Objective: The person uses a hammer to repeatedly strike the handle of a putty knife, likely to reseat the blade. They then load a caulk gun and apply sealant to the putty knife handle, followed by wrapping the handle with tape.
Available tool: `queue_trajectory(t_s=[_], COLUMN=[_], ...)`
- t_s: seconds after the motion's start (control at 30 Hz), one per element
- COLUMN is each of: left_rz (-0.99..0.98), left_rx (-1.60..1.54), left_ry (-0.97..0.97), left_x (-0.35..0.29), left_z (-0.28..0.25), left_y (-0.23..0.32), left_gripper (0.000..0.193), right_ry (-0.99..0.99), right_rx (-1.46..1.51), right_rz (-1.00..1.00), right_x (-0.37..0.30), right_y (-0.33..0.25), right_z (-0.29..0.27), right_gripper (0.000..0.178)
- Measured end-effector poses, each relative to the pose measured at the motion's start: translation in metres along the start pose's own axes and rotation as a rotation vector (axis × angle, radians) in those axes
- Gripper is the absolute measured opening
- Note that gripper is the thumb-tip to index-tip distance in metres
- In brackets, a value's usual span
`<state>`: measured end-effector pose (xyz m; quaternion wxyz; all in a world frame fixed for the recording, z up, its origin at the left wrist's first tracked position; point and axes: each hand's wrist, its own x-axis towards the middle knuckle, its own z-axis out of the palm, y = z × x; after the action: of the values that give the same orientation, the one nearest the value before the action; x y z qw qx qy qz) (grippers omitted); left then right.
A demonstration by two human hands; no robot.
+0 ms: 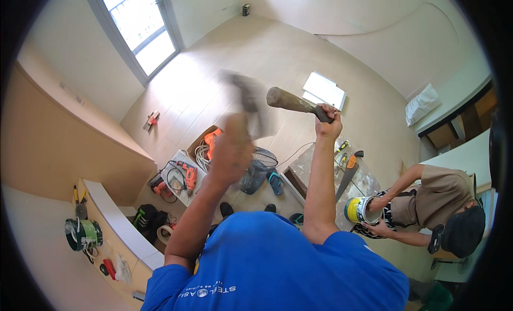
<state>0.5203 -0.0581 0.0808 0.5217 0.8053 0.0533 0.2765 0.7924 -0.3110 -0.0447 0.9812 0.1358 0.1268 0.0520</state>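
Note:
My left hand [233, 150] is raised in front of me and smeared by motion. It is closed around a dark tool [246, 92] whose kind the blur hides; its upper end has a hammer-like outline. To its right, my right hand [328, 122] grips the dark narrow end of a tool with a thick, stained, round wooden handle [291, 100]. The handle's blunt end points left, toward the blurred tool. A gap shows between the two tools.
On my right a person holds a paint can [359, 209] beside a stained work surface [304, 161] bearing a handsaw [348, 175]. A fan [262, 158], an orange drill [188, 177] and slippers [275, 183] are below my hands. A green bucket [84, 234] stands at left; white panels [323, 91] lie ahead.

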Motion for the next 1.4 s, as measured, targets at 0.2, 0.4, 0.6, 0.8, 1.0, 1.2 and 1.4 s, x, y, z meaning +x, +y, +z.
queue_trajectory(t_s=[0.2,0.4,0.6,0.8,1.0,1.2,1.4], left_rz=[-0.021,0.454,-0.066,-0.111,0.648,0.036,0.145], left_rx=[-0.011,-0.571,0.161,-0.317,-0.605,0.156,-0.026], left_ry=[0.093,0.452,-0.292,0.164,0.302,-0.367,0.052], left_x=[0.010,0.033,-0.006,0.016,0.045,0.008,0.021], left_z=[-0.032,-0.096,-0.016,-0.100,-0.176,-0.051,-0.101], left_y=[0.015,0.093,-0.011,0.025,0.087,-0.028,-0.026], left_gripper=[0.048,0.053,0.061,0.049,0.047,0.047,0.061], right_ry=[0.006,-0.061,-0.068,0.036,-0.037,-0.041,0.025], right_rx=[0.053,0.070,0.062,-0.014,0.101,0.062,0.024], right_rz=[0.033,0.014,0.003,-0.096,-0.101,-0.074,-0.175], right_x=[0.009,-0.012,-0.016,-0.023,-0.038,-0.038,-0.027], right_y=[-0.031,-0.016,0.014,0.011,0.012,0.045,0.028], right_z=[-0.028,-0.018,-0.011,-0.035,-0.035,-0.040,-0.078], right_gripper=[0.039,0.048,0.034,0.041,0.028,0.042,0.037])
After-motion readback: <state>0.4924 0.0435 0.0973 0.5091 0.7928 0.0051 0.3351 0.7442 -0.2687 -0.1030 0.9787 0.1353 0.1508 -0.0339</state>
